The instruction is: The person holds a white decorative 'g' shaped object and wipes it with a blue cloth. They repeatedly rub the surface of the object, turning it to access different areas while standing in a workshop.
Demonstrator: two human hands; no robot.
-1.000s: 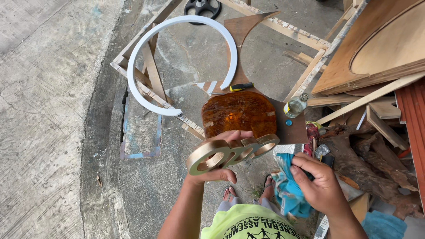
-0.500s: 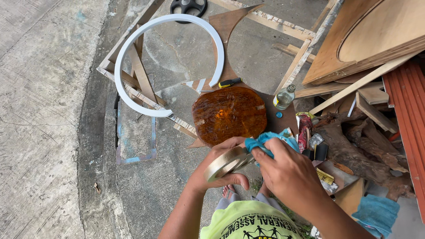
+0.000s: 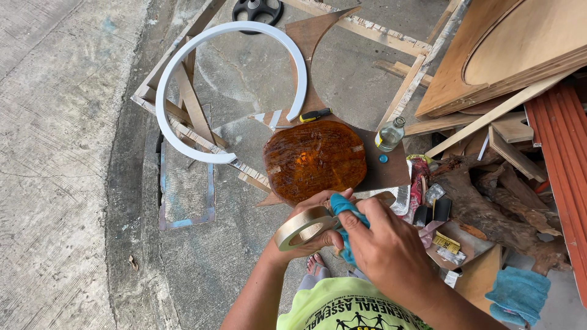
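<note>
My left hand (image 3: 306, 235) grips a gold-coloured cut-out piece with ring-shaped loops (image 3: 301, 227), held edge-on just below the middle of the view. My right hand (image 3: 388, 253) presses a blue cloth (image 3: 343, 208) against that piece, fingers curled over it. Just beyond both hands a glossy amber wood slab (image 3: 315, 157) lies on a brown board (image 3: 388, 174) on the concrete floor.
A white curved ring (image 3: 177, 79) rests on a wooden frame at upper left. A screwdriver (image 3: 315, 114), a small glass bottle (image 3: 389, 134) and its blue cap sit by the slab. Plywood sheets (image 3: 507, 55), driftwood (image 3: 489, 208) and clutter fill the right side; another blue cloth (image 3: 516, 293) lies lower right.
My right hand brought the blue cloth from the right onto the gold piece and now covers more of it. The piece has turned edge-on.
</note>
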